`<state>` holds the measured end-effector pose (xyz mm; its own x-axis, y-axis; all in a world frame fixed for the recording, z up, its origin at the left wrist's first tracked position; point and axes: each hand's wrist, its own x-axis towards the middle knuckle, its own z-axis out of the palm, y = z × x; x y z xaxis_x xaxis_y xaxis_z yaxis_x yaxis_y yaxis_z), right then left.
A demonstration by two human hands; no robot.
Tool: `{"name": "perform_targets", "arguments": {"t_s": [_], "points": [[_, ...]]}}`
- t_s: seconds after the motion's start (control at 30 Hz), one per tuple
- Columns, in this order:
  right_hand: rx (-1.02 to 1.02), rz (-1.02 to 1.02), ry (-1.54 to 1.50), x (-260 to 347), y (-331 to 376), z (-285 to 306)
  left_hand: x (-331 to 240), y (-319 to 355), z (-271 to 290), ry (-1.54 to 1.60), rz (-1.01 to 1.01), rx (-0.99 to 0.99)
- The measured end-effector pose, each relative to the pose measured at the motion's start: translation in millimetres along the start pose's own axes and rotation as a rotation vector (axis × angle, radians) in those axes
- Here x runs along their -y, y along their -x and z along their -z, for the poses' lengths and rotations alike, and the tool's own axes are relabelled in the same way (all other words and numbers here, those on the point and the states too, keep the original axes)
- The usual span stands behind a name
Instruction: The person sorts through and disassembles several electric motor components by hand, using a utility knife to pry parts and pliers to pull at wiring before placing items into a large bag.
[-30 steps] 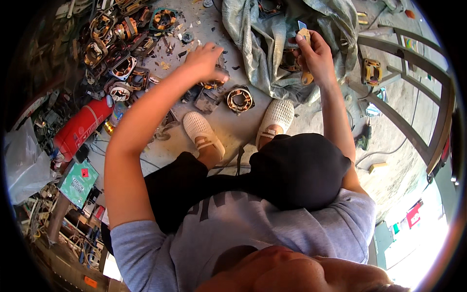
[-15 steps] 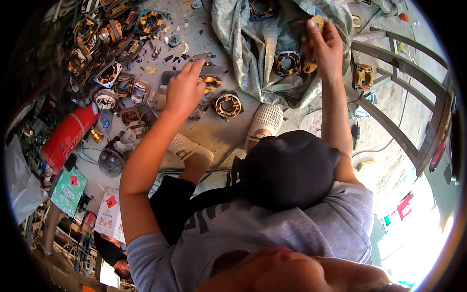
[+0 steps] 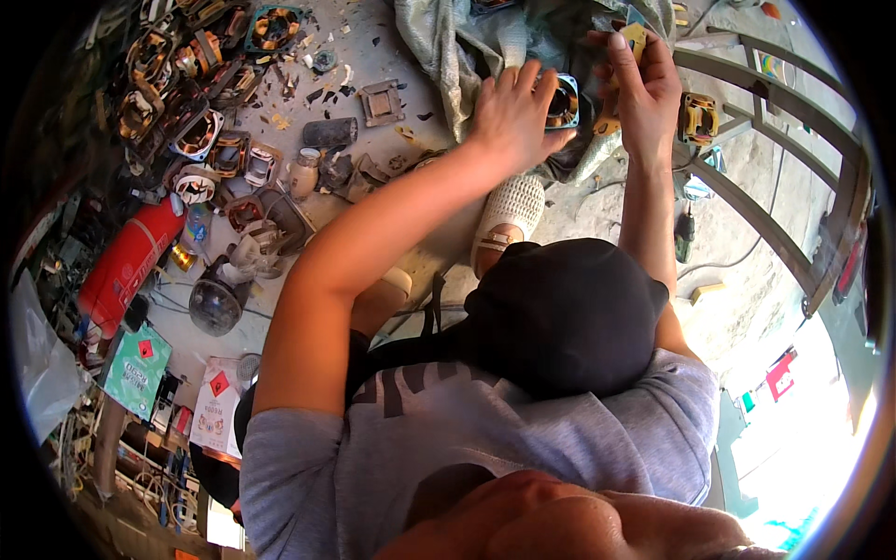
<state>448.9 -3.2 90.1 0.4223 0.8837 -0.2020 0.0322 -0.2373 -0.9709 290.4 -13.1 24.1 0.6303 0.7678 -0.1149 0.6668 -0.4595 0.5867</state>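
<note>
My left hand (image 3: 513, 119) reaches over the grey-green woven sheet with its fingers apart. It is at the left side of a square-framed motor stator (image 3: 564, 101) with copper windings; the hand covers part of the stator, and whether the fingertips touch it is hard to see. My right hand (image 3: 644, 84) is closed around a yellow-handled tool (image 3: 607, 119), held upright just right of the stator. A greyish flat tip (image 3: 636, 17) sticks out at the top of that tool. The woven sheet (image 3: 432, 47) lies crumpled beneath both hands.
A heap of scrap stators (image 3: 149, 107) fills the far left. Nearer lie a dark cylinder (image 3: 329, 133), a square metal frame (image 3: 381, 103) and a red cylinder (image 3: 135, 261). On the right, a curved metal frame (image 3: 756, 219) stands beside another stator (image 3: 698, 119).
My left hand has moved right, from above the loose parts on the floor to the stator on the sheet. My right hand still holds the yellow-handled tool. The view has shifted slightly.
</note>
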Motion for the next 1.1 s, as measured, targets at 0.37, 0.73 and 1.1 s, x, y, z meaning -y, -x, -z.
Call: {"name": "perform_targets", "arguments": {"t_s": [0.37,0.73,1.1], "points": [[0.121,0.027,0.045,4,2,-26,73,156,-34,-0.300,0.153,0.172],[0.119,-0.002,0.136,9,12,-21,59,139,-48,-0.498,0.147,0.231],[0.033,0.036,0.099,10,14,4,63,67,66,0.789,0.577,0.445]]}}
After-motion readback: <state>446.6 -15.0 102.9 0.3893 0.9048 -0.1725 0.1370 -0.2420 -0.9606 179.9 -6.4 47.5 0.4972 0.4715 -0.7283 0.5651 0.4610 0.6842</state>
